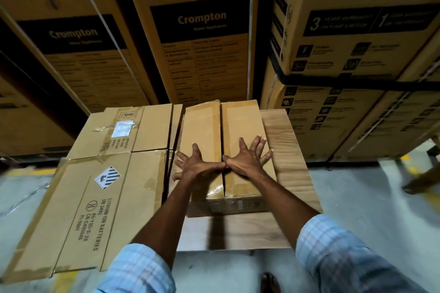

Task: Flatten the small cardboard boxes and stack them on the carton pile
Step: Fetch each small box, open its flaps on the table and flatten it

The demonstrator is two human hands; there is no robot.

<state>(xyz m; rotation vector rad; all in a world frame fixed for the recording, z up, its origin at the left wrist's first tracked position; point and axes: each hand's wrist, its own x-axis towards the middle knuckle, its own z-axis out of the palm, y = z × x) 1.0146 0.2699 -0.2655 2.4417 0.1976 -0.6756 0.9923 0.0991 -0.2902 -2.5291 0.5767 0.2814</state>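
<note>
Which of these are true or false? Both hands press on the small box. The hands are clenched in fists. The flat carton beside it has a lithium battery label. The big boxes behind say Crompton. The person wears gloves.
1. Both hands press on the small box: true; left hand and right hand lie flat on its top flaps.
2. The hands are fists: false; fingers are spread wide.
3. The flat carton on the left has a lithium battery label: true.
4. The big boxes behind say Crompton: true.
5. The person wears gloves: false; hands are bare, with checked sleeves rolled up.
</note>
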